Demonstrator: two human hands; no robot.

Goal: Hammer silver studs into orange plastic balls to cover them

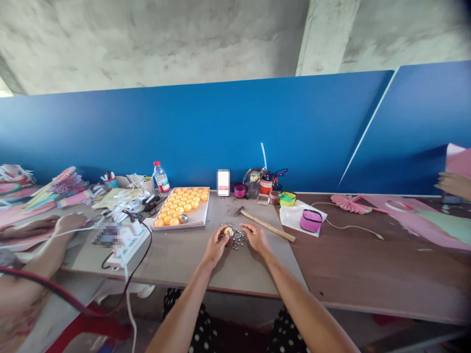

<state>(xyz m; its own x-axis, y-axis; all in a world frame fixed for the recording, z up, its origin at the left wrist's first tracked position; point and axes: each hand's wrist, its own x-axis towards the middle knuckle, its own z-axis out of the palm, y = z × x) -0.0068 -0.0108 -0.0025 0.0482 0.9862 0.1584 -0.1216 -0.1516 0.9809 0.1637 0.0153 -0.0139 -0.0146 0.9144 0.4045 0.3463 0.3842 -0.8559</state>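
My left hand (pixel 217 242) is closed around a small round piece (pixel 228 231), pale yellow with darker spots, held between thumb and fingers just above the tabletop. Close by on the right, my right hand (pixel 256 238) has its thumb and fingertips drawn together; anything in them is too small to make out. Between both hands lies a loose pile of small shiny metal pieces (pixel 237 240). Behind my left hand stands a shallow white box (pixel 200 215) with rows of orange balls (pixel 178 206). One silvery ball (pixel 183 218) sits among them at the front.
A hammer (pixel 267 225) lies beyond my right hand. A purple mesh-like pouch (pixel 311 220) rests on white paper at right. Left are a power strip (pixel 128 247), cables and a water bottle (pixel 161 177). Co-workers' hands show at both sides, with pink paper.
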